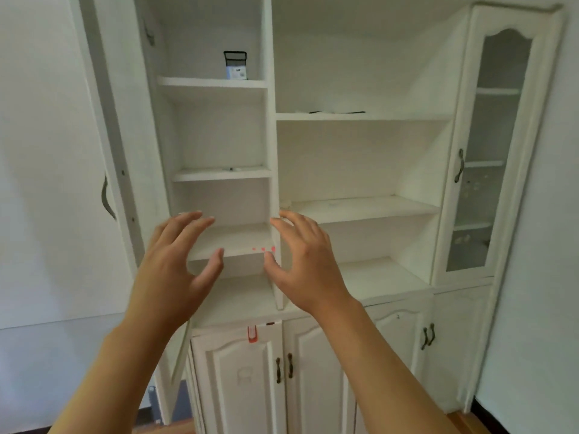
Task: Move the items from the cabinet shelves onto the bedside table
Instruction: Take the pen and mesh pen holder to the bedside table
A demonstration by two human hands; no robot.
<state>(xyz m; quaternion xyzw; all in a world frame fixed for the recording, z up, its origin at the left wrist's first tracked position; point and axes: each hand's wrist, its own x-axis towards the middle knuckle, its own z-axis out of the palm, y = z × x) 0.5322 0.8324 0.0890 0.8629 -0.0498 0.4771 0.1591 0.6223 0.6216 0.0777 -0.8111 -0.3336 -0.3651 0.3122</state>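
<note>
Left hand [175, 261] and right hand [305, 264] hover spread and empty, likely reaching for the pouch [235, 65] shelved above them.

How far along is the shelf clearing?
Most cabinet shelves look bare. Nothing in hand: left hand and right hand hover open. Left: a small black-topped packet on the top-left shelf, a flat dark item upper middle. The bedside table is out of view.

No text can be read; the pouch [235, 65] near the right edge of the top left shelf [213, 82] bears a pale label, too blurred to read; the red tag [252, 334] on a lower door likewise.
</note>
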